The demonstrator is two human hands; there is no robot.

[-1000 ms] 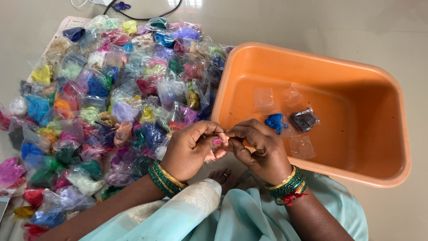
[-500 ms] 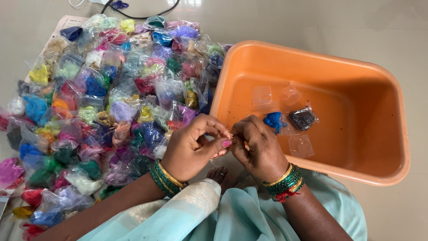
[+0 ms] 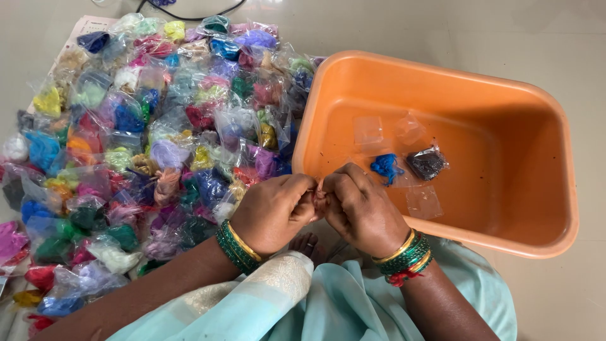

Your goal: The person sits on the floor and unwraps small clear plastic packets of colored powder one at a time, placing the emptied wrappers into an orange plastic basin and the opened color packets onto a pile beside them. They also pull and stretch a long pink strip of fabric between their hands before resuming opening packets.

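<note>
Closest to you, pale blue-green cloth (image 3: 328, 303) covers your lap, and both wrists wear stacked green and gold bangles (image 3: 238, 245). Just above the cloth your left hand (image 3: 274, 211) and right hand (image 3: 361, 208) meet knuckle to knuckle, fingers curled in and pinched together on a small pink tuft (image 3: 319, 192). Only a sliver of it shows between your fingertips: a soft, reddish-pink wisp, mostly hidden by your fingers, so you cannot tell its full shape or whether it sits in a bag. It is held above the floor, just in front of the near left corner of the orange tub (image 3: 555, 189).

Inside the tub, beyond your right hand, lie a small clear packet of bright blue fibre (image 3: 385, 167) and, just beside it, a packet of dark grey fibre (image 3: 427, 163). A few clear packets (image 3: 368, 130) that look empty rest flat on the tub's bottom around them.

To your left, a wide heap of small clear packets (image 3: 151, 151) spreads over the pale floor (image 3: 442, 28), each with a tuft of colour: blue, green, yellow, purple, pink, red. At the far edge a black cable (image 3: 189, 12) runs along the floor.
</note>
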